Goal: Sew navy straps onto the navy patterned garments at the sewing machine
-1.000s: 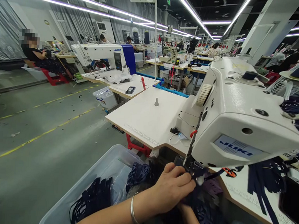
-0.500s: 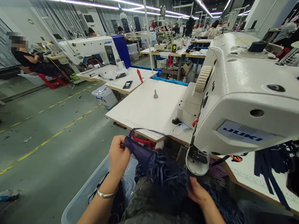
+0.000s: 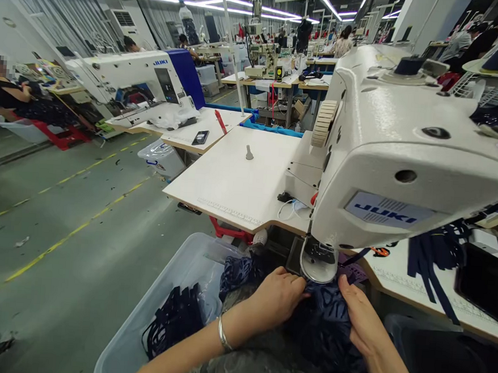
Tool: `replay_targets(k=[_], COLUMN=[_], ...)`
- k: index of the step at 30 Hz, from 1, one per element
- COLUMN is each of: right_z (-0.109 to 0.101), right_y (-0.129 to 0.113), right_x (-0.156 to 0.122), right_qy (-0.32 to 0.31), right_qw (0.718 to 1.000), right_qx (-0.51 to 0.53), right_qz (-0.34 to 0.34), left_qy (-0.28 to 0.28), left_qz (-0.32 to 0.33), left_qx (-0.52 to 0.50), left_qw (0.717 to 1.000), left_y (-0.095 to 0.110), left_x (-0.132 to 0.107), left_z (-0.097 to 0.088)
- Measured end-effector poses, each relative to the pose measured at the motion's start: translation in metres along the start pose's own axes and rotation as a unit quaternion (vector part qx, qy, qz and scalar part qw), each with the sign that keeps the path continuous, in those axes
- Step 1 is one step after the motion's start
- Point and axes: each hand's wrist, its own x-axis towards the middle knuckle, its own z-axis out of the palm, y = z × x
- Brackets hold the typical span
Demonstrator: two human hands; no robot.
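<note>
Gathered navy fabric (image 3: pixel 329 314) lies over my lap, directly below the head of the white JUKI sewing machine (image 3: pixel 404 163). My left hand (image 3: pixel 278 295) is closed on the fabric just left of the round metal guard (image 3: pixel 319 269) at the needle area; its fingertips are partly hidden. On the other side of the guard, my right hand (image 3: pixel 359 313) grips the fabric's edge, thumb up, with the fingers mostly behind the cloth. A narrow navy strip (image 3: pixel 357 258) runs from the needle area to the right.
At my left a clear plastic bin (image 3: pixel 138 309) holds navy straps (image 3: pixel 178 318). On the right tabletop lie a bundle of navy strips (image 3: pixel 433 262), orange-handled snips (image 3: pixel 380 252) and a black phone (image 3: pixel 484 282). A white table (image 3: pixel 236 180) extends ahead; a person (image 3: pixel 4 87) sits far left.
My left hand has moved right and down from the raised fabric end to beside the needle area. My right hand has come up to the guard. The view has shifted slightly.
</note>
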Motion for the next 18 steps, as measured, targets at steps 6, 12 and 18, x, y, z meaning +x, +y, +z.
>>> replay_targets(k=[6, 12, 18], right_z=[0.000, -0.001, 0.007], right_y=[0.008, 0.009, 0.000], right_x=[0.005, 0.016, 0.001], right_qy=[-0.039, 0.035, -0.010], right_qw=[0.954, 0.933, 0.979], right_qx=[-0.261, -0.332, -0.158], right_qz=[-0.140, -0.132, -0.129], left_qy=[-0.022, -0.026, -0.040], left_qz=[0.026, 0.011, 0.043], left_qx=[0.038, 0.049, 0.046], left_qw=[0.999, 0.998, 0.997], left_y=[0.004, 0.015, 0.017], left_x=[-0.003, 0.000, 0.002], left_z=[0.009, 0.013, 0.021])
